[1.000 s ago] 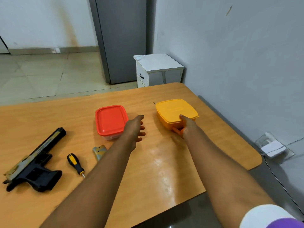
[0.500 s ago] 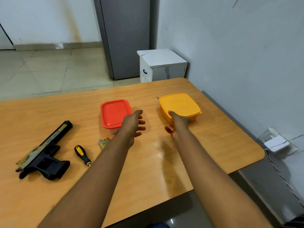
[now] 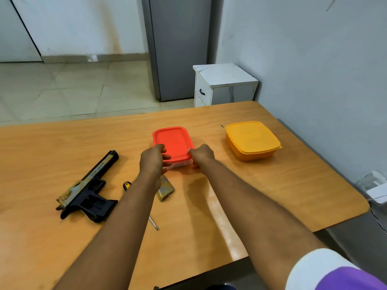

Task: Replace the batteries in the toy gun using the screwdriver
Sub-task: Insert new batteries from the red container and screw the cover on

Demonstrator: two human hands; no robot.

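Note:
A clear box with a red lid [image 3: 173, 141] stands mid-table. My left hand [image 3: 152, 162] grips its near left corner, fingers curled over the lid edge. My right hand [image 3: 202, 154] grips its near right corner. The black and gold toy gun [image 3: 88, 189] lies on its side at the left. The yellow-handled screwdriver [image 3: 127, 185] lies beside it, mostly hidden under my left forearm, its metal tip [image 3: 154, 223] showing. A small gold cover piece [image 3: 165, 190] lies just below my left hand.
A yellow lidded box [image 3: 252, 140] sits at the right on the wooden table [image 3: 272, 191], close to the wall. A white cabinet [image 3: 224, 84] and a grey fridge [image 3: 178, 47] stand beyond the table's far edge. A white charger [image 3: 377, 192] lies on the floor at the right.
My right hand left the yellow box and moved left to the red-lidded box. My left hand closed onto that box's near left corner. The view shifted right.

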